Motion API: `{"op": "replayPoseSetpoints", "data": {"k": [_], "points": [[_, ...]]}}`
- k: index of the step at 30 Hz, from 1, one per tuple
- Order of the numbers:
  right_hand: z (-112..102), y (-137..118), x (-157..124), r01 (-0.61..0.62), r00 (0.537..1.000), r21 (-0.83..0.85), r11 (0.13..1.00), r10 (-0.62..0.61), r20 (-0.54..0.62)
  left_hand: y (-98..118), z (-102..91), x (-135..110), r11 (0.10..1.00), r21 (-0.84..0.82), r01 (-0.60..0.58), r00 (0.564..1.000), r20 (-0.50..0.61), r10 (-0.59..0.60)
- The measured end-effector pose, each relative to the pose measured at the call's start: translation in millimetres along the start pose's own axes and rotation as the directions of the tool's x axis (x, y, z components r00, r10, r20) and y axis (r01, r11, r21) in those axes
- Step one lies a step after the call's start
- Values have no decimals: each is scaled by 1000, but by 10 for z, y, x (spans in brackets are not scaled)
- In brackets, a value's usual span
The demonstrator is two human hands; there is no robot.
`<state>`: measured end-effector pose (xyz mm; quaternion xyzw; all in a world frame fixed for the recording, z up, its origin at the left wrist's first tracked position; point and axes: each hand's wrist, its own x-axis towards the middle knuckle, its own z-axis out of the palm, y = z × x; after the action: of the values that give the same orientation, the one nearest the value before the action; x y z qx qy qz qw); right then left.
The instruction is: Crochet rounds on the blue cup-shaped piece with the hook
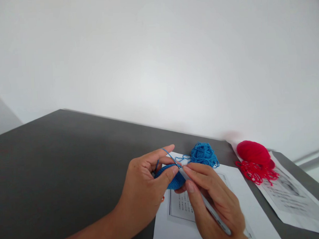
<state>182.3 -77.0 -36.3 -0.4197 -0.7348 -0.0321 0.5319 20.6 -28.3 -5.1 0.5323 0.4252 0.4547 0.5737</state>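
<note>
Nearest is the right hand (218, 201), low and right of the middle. Its thumb and fingers pinch a thin grey hook with a thick, smooth handle (215, 217), a bit like a pencil, maybe so the tip is easy to steer. The hook is long and straight. It lies on a slant: its fat end points near and right, and its thin tip points far and left, into the top edge of a small blue piece of stitched yarn (175, 183).

The left hand (143, 183) is just left of it. Its thumb presses the blue piece against the fingers, so I think this keeps it firm for the hook. One finger sticks out, with a thin blue strand of yarn (168, 154) over it, likely to keep it tight. Hands hide much of the piece, so I cannot tell its whole shape.

Under the hands, a white paper sheet with a grey printed box (162, 226) lies on the dark grey, flat bench (72, 172). A loose, messy ball of blue yarn (204, 155) sits at the sheet's far edge. Well to the right, a fat red yarn ball with loose loops (255, 153) rests on another white printed sheet (306, 218). Farthest is a plain white wall (146, 63).
</note>
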Motion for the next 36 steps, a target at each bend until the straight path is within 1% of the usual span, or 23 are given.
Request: {"op": "replayPoseSetpoints", "data": {"k": [3, 5, 7, 10, 11, 13, 16, 19, 21, 22, 24, 27, 29, 32, 36], "points": [[31, -3, -44, 6, 1000, -8, 1000, -6, -28, 14, -5, 7, 997, -62, 37, 999, 30, -35], [36, -21, -54, 33, 998, -61, 998, -37, -57, 25, -5, 10, 991, -123, 49, 998, 40, -44], [23, -37, -59, 111, 990, -172, 979, -123, -64, 31, -4, 14, 980, -193, 48, 998, 43, -41], [-2, -39, -74, 251, 964, -371, 894, -266, 11, 29, -8, 24, 952, -300, 52, 998, 56, -37], [-3, -32, -81, 283, 954, -407, 869, -297, 29, 28, -11, 29, 941, -332, 61, 997, 65, -42], [11, -14, -91, 306, 944, -431, 849, -329, 22, 30, -20, 39, 919, -385, 85, 995, 86, -56], [34, -3, -80, 348, 926, -421, 837, -377, 15, 51, -41, 46, 891, -440, 115, 990, 129, -64], [-4, -41, -43, 377, 914, -402, 834, -405, 16, 81, -74, 40, 869, -471, 149, 978, 202, -58], [-64, -78, -16, 367, 926, -372, 853, -372, 60, 99, -99, 35, 860, -478, 180, 966, 249, -63], [-96, -91, -5, 352, 936, -349, 868, -334, 113, 106, -110, 34, 858, -476, 194, 961, 266, -70], [-144, -90, 11, 335, 940, -278, 900, -300, 161, 115, -129, 36, 857, -468, 216, 954, 289, -82], [-163, -26, 20, 336, 942, -141, 931, -328, 78, 115, -147, 52, 875, -433, 217, 956, 276, -101], [-161, 24, 27, 318, 948, -82, 944, -315, 54, 111, -158, 70, 893, -399, 211, 960, 258, -112], [-182, 63, 50, 237, 968, 3, 971, -236, 85, 108, -176, 97, 911, -351, 216, 960, 249, -132], [-263, 62, 103, 151, 974, 116, 982, -168, 152, 118, -190, 121, 917, -326, 228, 958, 243, -152]]}}
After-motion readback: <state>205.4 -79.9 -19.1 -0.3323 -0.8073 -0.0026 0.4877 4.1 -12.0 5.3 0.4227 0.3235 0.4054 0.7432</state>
